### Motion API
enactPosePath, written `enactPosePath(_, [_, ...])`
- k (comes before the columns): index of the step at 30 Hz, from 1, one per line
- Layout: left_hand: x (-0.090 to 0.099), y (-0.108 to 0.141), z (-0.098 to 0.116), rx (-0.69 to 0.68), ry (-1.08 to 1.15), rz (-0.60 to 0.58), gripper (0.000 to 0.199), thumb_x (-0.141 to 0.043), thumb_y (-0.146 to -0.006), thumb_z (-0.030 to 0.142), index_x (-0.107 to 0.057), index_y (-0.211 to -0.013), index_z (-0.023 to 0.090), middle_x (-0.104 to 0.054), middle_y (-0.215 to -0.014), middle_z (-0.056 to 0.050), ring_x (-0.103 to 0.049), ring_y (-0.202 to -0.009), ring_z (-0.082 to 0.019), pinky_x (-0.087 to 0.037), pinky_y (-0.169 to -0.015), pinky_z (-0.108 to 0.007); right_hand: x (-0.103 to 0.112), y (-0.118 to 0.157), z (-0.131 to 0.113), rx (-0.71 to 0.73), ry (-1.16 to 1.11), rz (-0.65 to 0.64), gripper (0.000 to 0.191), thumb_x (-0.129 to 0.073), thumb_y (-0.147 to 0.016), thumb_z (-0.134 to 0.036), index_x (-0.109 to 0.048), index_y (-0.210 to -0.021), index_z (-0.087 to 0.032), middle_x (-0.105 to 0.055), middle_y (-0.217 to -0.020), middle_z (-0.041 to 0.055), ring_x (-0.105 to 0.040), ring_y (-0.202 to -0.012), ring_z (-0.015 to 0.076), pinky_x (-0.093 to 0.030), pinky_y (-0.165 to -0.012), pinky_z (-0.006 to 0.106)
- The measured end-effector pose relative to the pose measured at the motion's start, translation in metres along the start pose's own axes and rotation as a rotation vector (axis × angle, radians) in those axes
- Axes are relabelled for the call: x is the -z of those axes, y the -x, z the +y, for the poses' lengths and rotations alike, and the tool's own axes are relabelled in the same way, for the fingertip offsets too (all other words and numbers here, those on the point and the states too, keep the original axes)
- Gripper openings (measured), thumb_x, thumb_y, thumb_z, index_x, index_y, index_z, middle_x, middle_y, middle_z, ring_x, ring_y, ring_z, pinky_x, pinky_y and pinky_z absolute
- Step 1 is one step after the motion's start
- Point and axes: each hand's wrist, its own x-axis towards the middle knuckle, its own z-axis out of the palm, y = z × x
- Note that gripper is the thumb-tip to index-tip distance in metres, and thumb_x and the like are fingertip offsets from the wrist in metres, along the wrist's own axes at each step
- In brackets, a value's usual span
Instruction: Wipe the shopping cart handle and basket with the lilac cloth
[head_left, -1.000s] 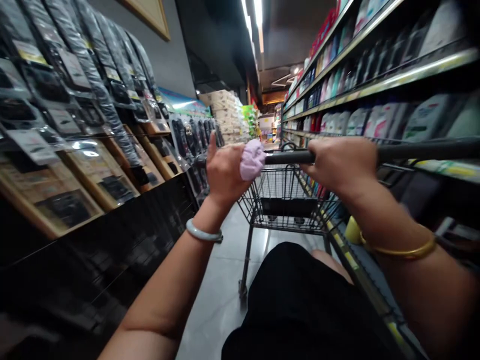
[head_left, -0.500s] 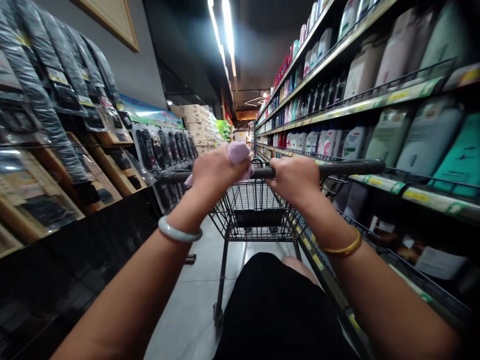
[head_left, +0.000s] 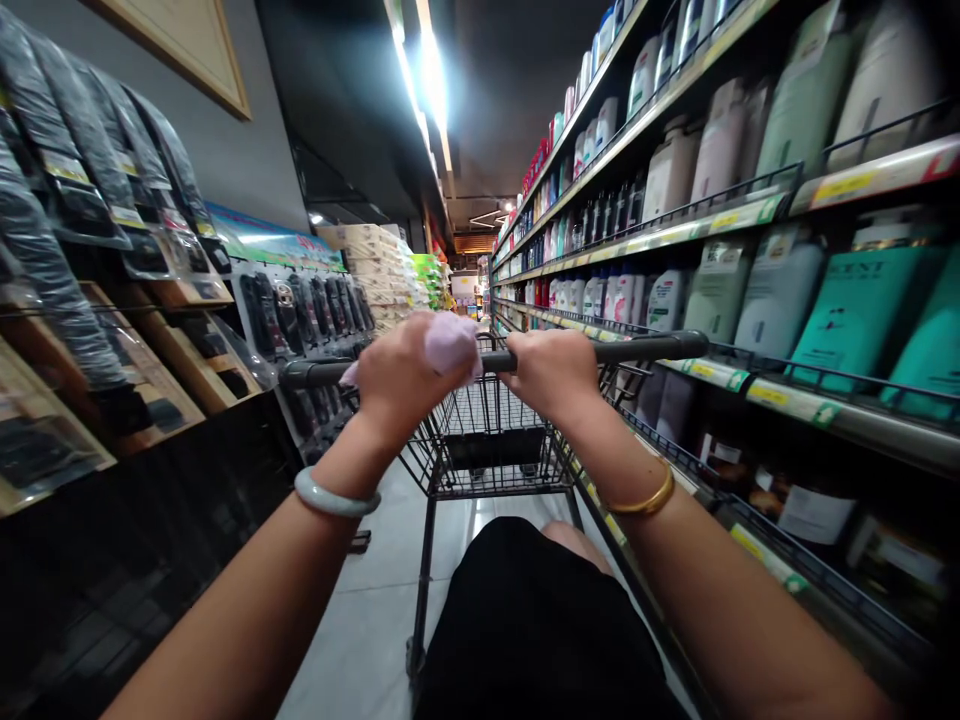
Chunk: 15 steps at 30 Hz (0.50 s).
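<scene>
A shopping cart stands before me, its dark handlebar (head_left: 652,347) running across the view. My left hand (head_left: 394,375) is closed round the left half of the bar, with a crumpled pale lilac cloth (head_left: 452,343) caught between hand and bar. My right hand (head_left: 555,372) grips the same bar a little to the right of my left one. Beyond the handlebar the cart's wire basket (head_left: 491,405) shows between my forearms; no goods can be made out in it. A pale bangle circles my left wrist, a gold one my right.
Shelves (head_left: 675,240) of bottles line the right side, close to the cart, with turquoise bottles (head_left: 855,310) nearest. On the left, a dark stand holds plastic-wrapped packages (head_left: 97,180). Stacked packs (head_left: 367,265) stand farther along the aisle. Pale floor tiles (head_left: 352,620) show below.
The view has swung slightly right and up, and more turquoise bottles show on the right. My hands and the handlebar sit farther left and lower in the picture, both grips unchanged.
</scene>
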Motion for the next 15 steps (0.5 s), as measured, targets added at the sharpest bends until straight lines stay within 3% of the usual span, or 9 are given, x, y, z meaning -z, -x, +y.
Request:
enactPosePath(2, [0.001, -0.007, 0.004, 0.243, -0.036, -0.011, 0.056, -0.066, -0.080, 0.072, -0.065, -0.105, 0.021, -0.072, -0.086, -0.012, -0.068, -0.077, -0.029, -0.052, -0.071, -0.043, -0.001, -0.001, -0.001, 0.002, -0.002, 0.001, 0.026, -0.062, -0.088, -0.042, -0.074, -0.094, -0.020, -0.076, -0.086, 0.0105, -0.066, -0.072, 0.0219, -0.019, -0.061, 0.032])
enactPosePath(3, [0.000, -0.004, 0.007, 0.266, -0.038, 0.001, 0.057, -0.065, -0.081, 0.072, -0.065, -0.105, 0.021, -0.072, -0.086, -0.012, -0.068, -0.078, -0.030, -0.052, -0.071, -0.044, -0.002, -0.001, -0.001, 0.001, 0.000, 0.002, 0.026, -0.062, -0.088, -0.042, -0.074, -0.094, -0.020, -0.076, -0.087, 0.0108, -0.066, -0.073, 0.0224, -0.020, -0.061, 0.032])
enactPosePath(8, [-0.010, 0.033, 0.015, -0.196, 0.035, 0.129, 0.051, -0.067, -0.086, 0.059, -0.059, -0.121, 0.023, -0.071, -0.112, -0.015, -0.066, -0.105, -0.034, -0.052, -0.096, -0.053, 0.000, 0.001, 0.000, -0.007, -0.016, -0.018, 0.022, -0.061, -0.089, -0.035, -0.073, -0.096, -0.018, -0.077, -0.092, 0.0132, -0.070, -0.080, 0.0257, -0.028, -0.064, 0.033])
enactPosePath(10, [-0.008, 0.037, 0.013, -0.255, 0.043, 0.108, 0.049, -0.069, -0.086, 0.055, -0.058, -0.122, 0.024, -0.070, -0.113, -0.015, -0.067, -0.107, -0.034, -0.052, -0.098, -0.053, 0.005, 0.005, 0.005, 0.012, -0.054, -0.058, 0.027, -0.063, -0.090, -0.038, -0.072, -0.103, -0.017, -0.077, -0.098, 0.0150, -0.072, -0.087, 0.0295, -0.038, -0.070, 0.035])
enactPosePath(13, [0.001, 0.022, 0.015, -0.211, 0.186, -0.003, 0.060, -0.075, -0.083, 0.052, -0.052, -0.130, 0.024, -0.071, -0.111, -0.012, -0.070, -0.099, -0.031, -0.057, -0.087, -0.048, 0.017, 0.009, 0.019, 0.068, -0.310, -0.079, 0.063, -0.071, -0.086, -0.058, -0.064, -0.134, -0.018, -0.071, -0.130, 0.0169, -0.067, -0.118, 0.0372, -0.049, -0.094, 0.047])
enactPosePath(15, [0.005, 0.009, 0.021, -0.194, 0.384, -0.070, 0.077, -0.076, -0.083, 0.047, -0.038, -0.146, 0.025, -0.072, -0.112, -0.011, -0.072, -0.096, -0.026, -0.059, -0.082, -0.041, 0.027, 0.006, 0.029, 0.160, -0.617, -0.100, 0.096, -0.076, -0.078, -0.069, -0.041, -0.158, -0.027, -0.056, -0.153, 0.0135, -0.054, -0.140, 0.0364, -0.047, -0.108, 0.050])
